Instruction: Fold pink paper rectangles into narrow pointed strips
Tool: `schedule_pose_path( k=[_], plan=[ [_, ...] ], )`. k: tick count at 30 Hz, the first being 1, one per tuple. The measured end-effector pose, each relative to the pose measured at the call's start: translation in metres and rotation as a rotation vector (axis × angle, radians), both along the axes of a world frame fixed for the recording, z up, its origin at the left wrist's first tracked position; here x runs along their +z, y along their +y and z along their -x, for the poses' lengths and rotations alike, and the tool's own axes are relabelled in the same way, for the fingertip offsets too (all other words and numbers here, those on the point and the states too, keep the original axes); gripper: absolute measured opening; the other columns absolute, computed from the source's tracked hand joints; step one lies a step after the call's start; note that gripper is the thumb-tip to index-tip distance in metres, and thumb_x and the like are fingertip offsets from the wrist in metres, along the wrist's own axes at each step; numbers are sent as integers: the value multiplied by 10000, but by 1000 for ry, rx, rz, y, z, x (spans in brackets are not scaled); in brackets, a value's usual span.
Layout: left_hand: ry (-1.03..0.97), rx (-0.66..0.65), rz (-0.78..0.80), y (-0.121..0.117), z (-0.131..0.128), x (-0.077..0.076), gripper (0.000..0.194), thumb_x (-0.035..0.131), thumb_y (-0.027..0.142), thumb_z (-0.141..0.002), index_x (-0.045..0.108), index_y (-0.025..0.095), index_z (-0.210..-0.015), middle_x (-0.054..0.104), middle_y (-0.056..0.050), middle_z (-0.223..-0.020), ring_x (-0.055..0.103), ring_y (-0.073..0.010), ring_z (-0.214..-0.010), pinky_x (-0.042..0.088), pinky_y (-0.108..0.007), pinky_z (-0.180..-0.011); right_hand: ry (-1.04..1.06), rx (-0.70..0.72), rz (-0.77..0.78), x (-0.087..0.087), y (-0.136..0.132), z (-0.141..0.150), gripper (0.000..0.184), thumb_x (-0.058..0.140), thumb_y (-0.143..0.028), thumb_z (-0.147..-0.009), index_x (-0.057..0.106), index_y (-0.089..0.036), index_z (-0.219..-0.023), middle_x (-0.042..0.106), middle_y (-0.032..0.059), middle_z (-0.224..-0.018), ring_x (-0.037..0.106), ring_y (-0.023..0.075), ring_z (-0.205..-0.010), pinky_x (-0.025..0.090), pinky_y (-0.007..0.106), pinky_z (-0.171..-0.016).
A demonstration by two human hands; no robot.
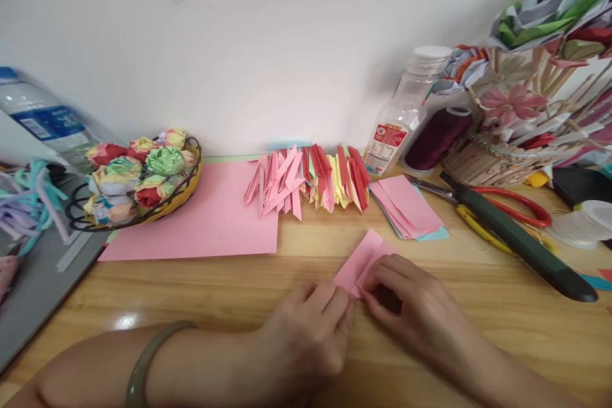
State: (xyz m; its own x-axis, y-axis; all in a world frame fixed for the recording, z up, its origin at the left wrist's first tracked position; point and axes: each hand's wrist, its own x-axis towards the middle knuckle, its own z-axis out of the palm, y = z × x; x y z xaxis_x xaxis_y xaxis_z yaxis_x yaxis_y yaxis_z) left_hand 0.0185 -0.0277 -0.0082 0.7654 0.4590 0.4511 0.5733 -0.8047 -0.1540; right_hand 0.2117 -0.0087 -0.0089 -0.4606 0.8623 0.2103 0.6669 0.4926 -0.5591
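Note:
A small pink paper piece (362, 259), partly folded, lies on the wooden table (201, 293). My left hand (306, 338) presses its fingertips on the paper's near left corner, fingers curled together. My right hand (411, 306) pinches the paper's near right edge with bent fingers. Both hands meet over the paper's lower end, which they hide. A green bangle (143, 363) sits on my left wrist.
A large pink sheet (205, 217) lies behind on the left, next to a wire basket of paper roses (136, 178). Folded pink, red and yellow strips (310, 182), a stack of small pink sheets (408, 207), a plastic jar (404, 118), a thread spool (437, 137), scissors and a knife (516, 236) stand behind.

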Motion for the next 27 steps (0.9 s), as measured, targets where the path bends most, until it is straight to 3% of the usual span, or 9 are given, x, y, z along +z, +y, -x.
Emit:
schedule_pose_path(
  k=[8,15,19,27],
  plan=[
    [2,4,36,0,-2,0,130,457,66,-831,582,63,-864,530,-41,-717,489,-164,-618,380,-289,-515,-77,15,-44,-2,0,0,114,465,-112,-810,511,-182,-732,541,31,-727,489,154,-652,395,279,-564],
    [37,33,33,5,2,-2,117,474,105,-846,583,81,-880,547,-53,-765,496,-182,-685,373,-302,-555,-126,308,-115,15,10,-14,181,451,-130,-858,614,-199,-896,585,70,-903,524,193,-862,431,349,-734],
    [59,104,-10,12,3,2,128,457,110,-859,584,91,-860,560,-60,-766,486,-180,-687,365,-291,-552,-164,368,-175,23,4,-12,184,470,-168,-856,625,-182,-954,605,74,-880,530,202,-859,435,364,-752],
    [-6,42,99,13,3,-1,157,418,107,-897,575,96,-898,578,-55,-808,520,-169,-755,431,-268,-596,-138,289,-119,22,-5,-2,217,430,-203,-900,647,-209,-908,595,45,-801,524,169,-728,447,312,-637]
  ],
)
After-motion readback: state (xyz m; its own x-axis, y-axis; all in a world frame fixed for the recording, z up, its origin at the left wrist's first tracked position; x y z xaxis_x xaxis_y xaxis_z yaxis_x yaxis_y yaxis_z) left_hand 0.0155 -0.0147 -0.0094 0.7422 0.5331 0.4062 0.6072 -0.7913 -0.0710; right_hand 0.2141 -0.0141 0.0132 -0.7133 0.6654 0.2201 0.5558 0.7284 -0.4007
